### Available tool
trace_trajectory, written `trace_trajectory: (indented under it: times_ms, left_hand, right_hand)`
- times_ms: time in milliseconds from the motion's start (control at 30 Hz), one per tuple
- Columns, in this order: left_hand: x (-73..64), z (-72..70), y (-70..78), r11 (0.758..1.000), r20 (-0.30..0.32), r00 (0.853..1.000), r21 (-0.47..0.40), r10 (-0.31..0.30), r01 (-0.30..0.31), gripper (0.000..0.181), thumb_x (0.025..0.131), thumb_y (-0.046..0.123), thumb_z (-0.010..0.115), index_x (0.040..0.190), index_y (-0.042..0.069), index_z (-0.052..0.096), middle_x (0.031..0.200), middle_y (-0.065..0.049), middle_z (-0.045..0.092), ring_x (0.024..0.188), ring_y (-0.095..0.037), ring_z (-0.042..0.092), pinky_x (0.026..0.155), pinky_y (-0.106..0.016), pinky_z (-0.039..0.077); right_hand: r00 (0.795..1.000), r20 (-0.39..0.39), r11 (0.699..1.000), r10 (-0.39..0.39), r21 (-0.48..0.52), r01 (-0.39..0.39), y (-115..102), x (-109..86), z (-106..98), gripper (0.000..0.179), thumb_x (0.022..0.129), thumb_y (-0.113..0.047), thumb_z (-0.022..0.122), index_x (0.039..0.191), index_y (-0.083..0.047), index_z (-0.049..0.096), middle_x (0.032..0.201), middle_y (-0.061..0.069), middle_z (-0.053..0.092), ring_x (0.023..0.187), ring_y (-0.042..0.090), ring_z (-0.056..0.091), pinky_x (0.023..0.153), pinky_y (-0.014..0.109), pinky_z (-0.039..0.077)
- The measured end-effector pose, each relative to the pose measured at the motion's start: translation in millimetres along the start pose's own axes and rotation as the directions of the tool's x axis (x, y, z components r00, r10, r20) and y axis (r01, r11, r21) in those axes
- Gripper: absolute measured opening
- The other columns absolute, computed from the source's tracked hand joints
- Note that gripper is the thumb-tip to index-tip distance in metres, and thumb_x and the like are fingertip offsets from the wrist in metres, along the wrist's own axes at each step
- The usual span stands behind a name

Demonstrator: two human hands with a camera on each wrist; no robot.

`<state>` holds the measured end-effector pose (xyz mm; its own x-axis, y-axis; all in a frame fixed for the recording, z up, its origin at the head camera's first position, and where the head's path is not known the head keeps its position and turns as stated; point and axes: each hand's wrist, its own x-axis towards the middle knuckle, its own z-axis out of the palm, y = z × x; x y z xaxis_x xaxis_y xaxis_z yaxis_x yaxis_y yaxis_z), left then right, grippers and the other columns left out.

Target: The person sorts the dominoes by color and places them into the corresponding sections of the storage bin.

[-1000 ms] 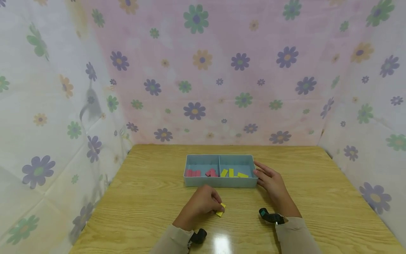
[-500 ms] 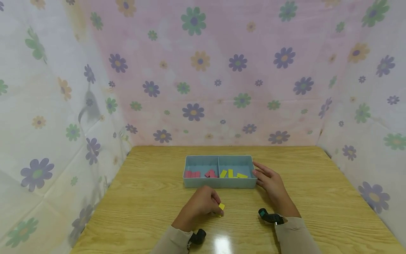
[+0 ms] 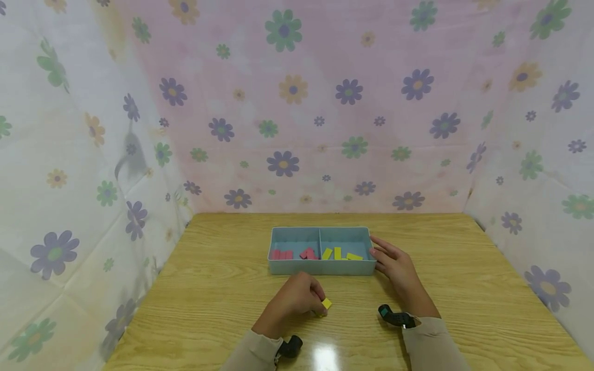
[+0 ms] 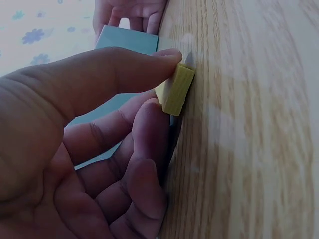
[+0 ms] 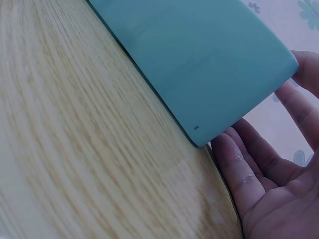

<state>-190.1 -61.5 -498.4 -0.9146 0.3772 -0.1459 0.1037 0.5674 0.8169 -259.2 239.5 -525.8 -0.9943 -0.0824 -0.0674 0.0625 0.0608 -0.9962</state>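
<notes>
My left hand (image 3: 299, 294) pinches a small yellow block (image 4: 178, 90) between thumb and fingertips, just above or against the table in front of the tray. In the left wrist view the thumb lies over one side of it. A pale blue divided tray (image 3: 320, 267) stands ahead of the hand. Pink blocks (image 3: 282, 254) lie in its left compartment, and several yellow blocks (image 3: 337, 253) lie in the right one. My right hand (image 3: 394, 268) touches the tray's right end, its fingers extended along the end wall in the right wrist view.
The wood-grain table (image 3: 223, 288) carries the tray. Flower-printed cloth (image 3: 325, 129) hangs behind the table and along both sides. Black wrist devices (image 3: 394, 315) sit at both sleeves.
The yellow block has turned in my left fingertips, and its visible face has shifted. My right hand and the tray stay where they were.
</notes>
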Motion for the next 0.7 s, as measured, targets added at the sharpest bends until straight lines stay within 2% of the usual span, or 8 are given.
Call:
trace_trajectory:
  times_ms: [300, 700]
  left_hand:
    - [-2.9, -2.1, 3.6, 0.999, 0.052, 0.998, -0.039, 0.019, -0.017, 0.021, 0.071, -0.001, 0.091, 0.081, 0.010, 0.077, 0.073, 0.003, 0.070, 0.064, -0.013, 0.064, 0.055, -0.028, 0.055]
    - [-3.2, -1.1, -1.0, 0.997, 0.034, 0.999, -0.071, 0.000, 0.002, 0.017, 0.074, 0.004, 0.092, 0.081, 0.012, 0.078, 0.073, 0.004, 0.071, 0.061, -0.014, 0.066, 0.053, -0.031, 0.056]
  right_hand:
    - [1.000, -0.002, 1.000, -0.002, 0.001, 0.002, -1.6, -1.5, 0.1, 0.067, 0.098, -0.048, 0.069, 0.157, -0.026, 0.047, 0.159, 0.013, 0.046, 0.125, 0.009, 0.062, 0.094, 0.023, 0.058]
    - [1.000, -0.011, 1.000, 0.000, 0.006, 0.001, -1.9, -1.3, 1.3, 0.066, 0.097, -0.047, 0.070, 0.156, -0.026, 0.049, 0.158, 0.013, 0.047, 0.130, 0.014, 0.061, 0.094, 0.023, 0.058]
